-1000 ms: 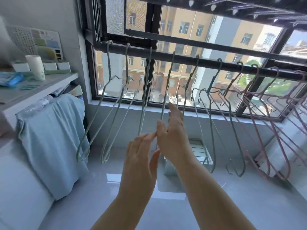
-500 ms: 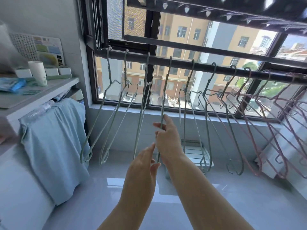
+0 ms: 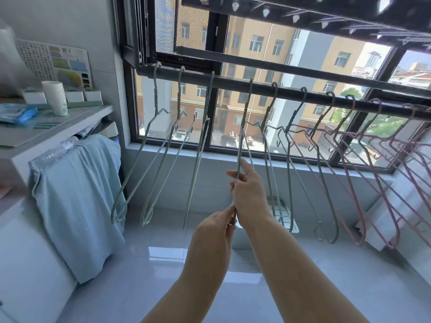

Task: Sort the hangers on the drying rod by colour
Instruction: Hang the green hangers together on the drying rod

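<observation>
**Drying rod** [image 3: 231, 82]: dark, mounted across the window, running from near left to far right.

**Green hangers, left group** [image 3: 198, 159]: three, hung well apart at the left end of the rod, bodies slanted down to the left.

**Held green hanger** [image 3: 241, 136]: fourth from the left, hooked on the rod, seen almost edge-on.
- **Right hand** [image 3: 249, 190]: fingers are curled round the wire about halfway down.
- **Left hand** [image 3: 217, 226]: fingertips are pinched on the lower end of the same hanger, just beneath the right hand.

**Green hangers, right group** [image 3: 289, 171]: three hooks are seen just right of the held one, wires partly crossed.

**Pink hangers** [image 3: 349, 190]: bunched at the far right end of the rod, overlapped; the count cannot be told.

**Blue cloth** [image 3: 79, 194]: draped over the front of a shelf [image 3: 58, 127] at the left.

**White cup** [image 3: 56, 97]: stood upright on the shelf.
</observation>
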Tool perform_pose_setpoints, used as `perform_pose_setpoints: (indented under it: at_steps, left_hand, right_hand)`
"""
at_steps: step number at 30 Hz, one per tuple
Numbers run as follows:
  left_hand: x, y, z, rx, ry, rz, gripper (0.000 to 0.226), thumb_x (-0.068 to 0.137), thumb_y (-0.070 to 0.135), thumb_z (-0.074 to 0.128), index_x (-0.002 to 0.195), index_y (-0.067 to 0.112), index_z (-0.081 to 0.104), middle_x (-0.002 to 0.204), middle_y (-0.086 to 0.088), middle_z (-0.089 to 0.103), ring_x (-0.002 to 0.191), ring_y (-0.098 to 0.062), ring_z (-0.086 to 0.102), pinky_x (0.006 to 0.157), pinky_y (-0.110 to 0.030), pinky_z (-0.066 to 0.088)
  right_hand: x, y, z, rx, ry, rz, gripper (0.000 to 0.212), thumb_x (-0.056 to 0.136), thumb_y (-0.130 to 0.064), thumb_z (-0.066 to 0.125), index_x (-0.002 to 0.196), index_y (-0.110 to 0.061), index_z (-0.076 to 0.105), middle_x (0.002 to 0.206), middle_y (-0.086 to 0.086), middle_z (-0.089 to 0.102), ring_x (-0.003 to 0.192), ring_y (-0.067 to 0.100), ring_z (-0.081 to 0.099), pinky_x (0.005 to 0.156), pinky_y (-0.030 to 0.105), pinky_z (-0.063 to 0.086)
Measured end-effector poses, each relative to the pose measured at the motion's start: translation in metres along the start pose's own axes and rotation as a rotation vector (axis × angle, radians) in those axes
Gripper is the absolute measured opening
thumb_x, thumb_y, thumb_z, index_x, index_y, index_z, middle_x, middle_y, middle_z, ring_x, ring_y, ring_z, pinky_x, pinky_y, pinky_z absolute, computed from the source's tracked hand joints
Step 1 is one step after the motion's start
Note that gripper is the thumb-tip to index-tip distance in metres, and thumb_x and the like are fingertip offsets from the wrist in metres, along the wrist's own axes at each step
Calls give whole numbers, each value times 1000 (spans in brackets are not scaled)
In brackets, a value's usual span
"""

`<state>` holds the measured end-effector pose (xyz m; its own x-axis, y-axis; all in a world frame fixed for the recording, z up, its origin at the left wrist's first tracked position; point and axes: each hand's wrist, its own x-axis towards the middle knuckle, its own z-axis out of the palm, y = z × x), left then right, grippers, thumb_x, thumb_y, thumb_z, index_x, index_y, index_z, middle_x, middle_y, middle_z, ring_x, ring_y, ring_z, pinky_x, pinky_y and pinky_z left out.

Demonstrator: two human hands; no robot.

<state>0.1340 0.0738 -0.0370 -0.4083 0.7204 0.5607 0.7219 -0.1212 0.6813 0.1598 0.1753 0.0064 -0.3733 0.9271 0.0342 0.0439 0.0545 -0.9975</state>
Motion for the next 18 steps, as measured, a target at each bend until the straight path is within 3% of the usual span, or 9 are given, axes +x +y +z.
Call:
perform_pose_setpoints:
  at_steps: [6, 9, 11, 13, 14, 16, 18]
  left_hand:
    - [-1, -2, -3, 8, -13, -20, 34, 83, 9, 62, 115, 19, 62, 93, -1, 71, 78, -9, 63, 73, -13, 45]
    - [-2, -3, -10, 18, -33, -14, 35, 82, 13, 64, 117, 18, 61, 94, -2, 71, 78, -10, 65, 77, -14, 44]
    - [-1, -6, -21, 50, 8, 6, 36, 77, 12, 69, 113, 14, 64, 93, -2, 71, 75, -10, 65, 77, -14, 44]
    - [1, -11, -33, 79, 101, 20, 35, 73, 9, 72, 107, 12, 66, 93, -1, 68, 76, -8, 60, 77, -13, 43]
    - [2, -13, -39, 99, 152, 32, 34, 73, 8, 71, 106, 13, 66, 93, -1, 67, 79, -7, 57, 78, -13, 42]
    - [3, -16, -48, 147, 234, 58, 34, 74, 7, 70, 106, 13, 65, 96, -2, 65, 88, -7, 51, 86, -10, 37]
    - [1, -19, -54, 211, 298, 65, 34, 75, 7, 68, 108, 12, 64, 103, -6, 63, 97, -10, 45, 97, -4, 23]
  right_hand:
    - [-1, 0, 2, 23, 0, -2, 58, 90, 6, 36, 139, -24, 33, 98, -4, 59, 70, 6, 47, 53, 14, 41]
    - [-6, -7, 2, 10, -3, -5, 51, 93, -1, 39, 139, -21, 32, 100, -4, 59, 80, 7, 53, 62, 17, 44]
    - [-12, -11, 2, -127, 14, -56, 50, 94, -11, 44, 140, -18, 28, 118, 1, 54, 101, 12, 54, 81, 26, 47]
    - [-22, -14, 4, -368, 124, -240, 55, 92, -16, 47, 142, -15, 23, 142, 6, 36, 130, 19, 35, 108, 38, 33]
    - [-27, -17, 8, -440, 166, -368, 56, 91, -15, 48, 142, -14, 23, 145, 5, 31, 136, 19, 27, 113, 36, 25]
    - [-34, -21, 20, -460, 112, -507, 54, 90, -13, 47, 140, -15, 27, 144, 4, 32, 135, 16, 28, 109, 27, 25]
    - [-35, -21, 34, -426, -29, -439, 54, 92, -15, 46, 141, -17, 25, 145, 3, 32, 132, 16, 32, 100, 21, 27]
